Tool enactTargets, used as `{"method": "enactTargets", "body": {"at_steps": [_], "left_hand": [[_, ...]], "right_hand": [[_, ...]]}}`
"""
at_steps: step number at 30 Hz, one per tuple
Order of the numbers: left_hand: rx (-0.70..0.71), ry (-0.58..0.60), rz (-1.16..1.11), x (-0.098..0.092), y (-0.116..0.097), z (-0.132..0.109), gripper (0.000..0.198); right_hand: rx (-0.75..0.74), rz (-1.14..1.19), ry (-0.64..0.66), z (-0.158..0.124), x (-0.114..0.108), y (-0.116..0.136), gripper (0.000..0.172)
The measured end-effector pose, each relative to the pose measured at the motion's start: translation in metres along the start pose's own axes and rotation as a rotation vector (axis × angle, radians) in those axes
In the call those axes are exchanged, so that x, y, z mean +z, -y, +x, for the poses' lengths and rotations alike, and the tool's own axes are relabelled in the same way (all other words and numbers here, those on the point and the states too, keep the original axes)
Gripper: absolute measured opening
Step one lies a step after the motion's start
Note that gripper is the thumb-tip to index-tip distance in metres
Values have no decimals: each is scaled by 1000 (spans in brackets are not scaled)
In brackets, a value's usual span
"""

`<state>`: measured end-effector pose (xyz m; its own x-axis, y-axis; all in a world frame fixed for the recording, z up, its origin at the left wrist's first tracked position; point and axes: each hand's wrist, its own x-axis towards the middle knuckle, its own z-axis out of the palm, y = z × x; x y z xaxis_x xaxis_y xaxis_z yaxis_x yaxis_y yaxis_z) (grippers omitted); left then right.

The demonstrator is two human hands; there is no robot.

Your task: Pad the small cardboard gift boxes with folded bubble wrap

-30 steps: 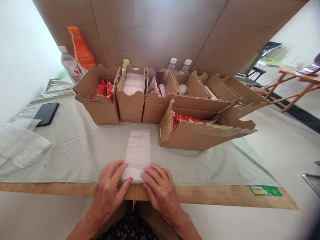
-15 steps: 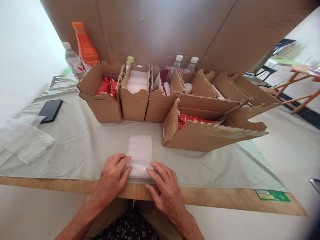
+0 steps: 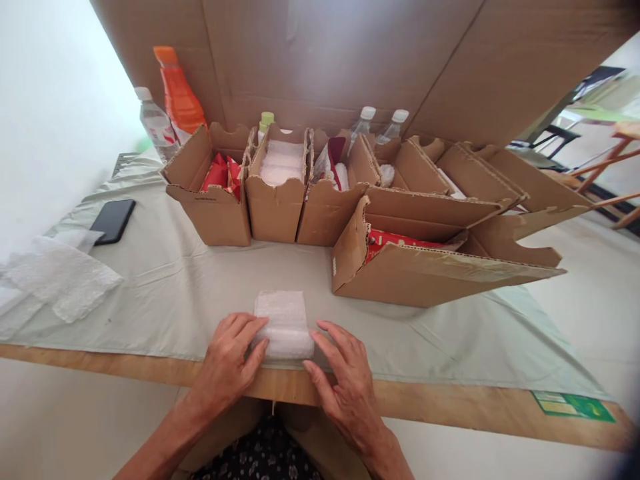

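Observation:
A folded piece of white bubble wrap (image 3: pixel 283 323) lies on the pale green cloth (image 3: pixel 200 287) near the table's front edge. My left hand (image 3: pixel 231 353) touches its left side, with thumb and fingertips resting on the folded near part and nothing gripped. At its right side is my right hand (image 3: pixel 345 367), fingers spread, the fingertips at the wrap's right edge and the thumb near its lower right corner. The near part of the wrap looks thicker than the flat far part.
Open cardboard boxes (image 3: pixel 275 213) stand in a row behind, and a long box (image 3: pixel 440 277) with red packets is at the right. Loose bubble wrap (image 3: pixel 75 280) and a black phone (image 3: pixel 114 221) lie left. An orange bottle (image 3: pixel 181 97) stands at back left.
The bubble wrap has become shorter from front to back, its near part folded further over. My right hand has opened a little and shifted slightly right. The whole view has shifted slightly.

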<state>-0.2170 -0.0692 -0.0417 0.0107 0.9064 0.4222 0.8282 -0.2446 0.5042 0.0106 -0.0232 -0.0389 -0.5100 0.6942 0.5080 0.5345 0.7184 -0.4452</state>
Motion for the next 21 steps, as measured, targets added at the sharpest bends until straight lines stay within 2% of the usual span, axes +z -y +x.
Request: {"method": "enactTargets", "body": {"at_steps": [4, 6, 8, 10, 12, 15, 18, 19, 21], "left_hand": [[-147, -139, 26, 4, 2, 4, 25], [-287, -187, -95, -1, -4, -6, 28], [-480, -196, -317, -8, -12, -20, 36], [-674, -163, -604, -13, -22, -31, 52], [-793, -103, -906, -14, -31, -34, 70], [-821, -14, -1230, -12, -41, -28, 82], [-819, -17, -1351, -10, -46, -21, 82], [-824, -32, -1370, -10, -47, -21, 82], [-835, -51, -1407, -8, -50, -22, 82]], "right_hand": [[-72, -53, 131, 11, 13, -1, 35], [-50, -41, 102, 17, 15, -2, 34], [-2, 11, 27, 20, 13, 1, 31], [33, 90, -17, 21, 7, 9, 29], [42, 189, 11, 20, 1, 20, 28], [62, 309, 132, 16, -8, 34, 22], [147, 295, 102, 8, -12, 34, 16], [201, 297, 78, 4, -13, 32, 22], [321, 419, 94, -4, -14, 28, 44]]}}
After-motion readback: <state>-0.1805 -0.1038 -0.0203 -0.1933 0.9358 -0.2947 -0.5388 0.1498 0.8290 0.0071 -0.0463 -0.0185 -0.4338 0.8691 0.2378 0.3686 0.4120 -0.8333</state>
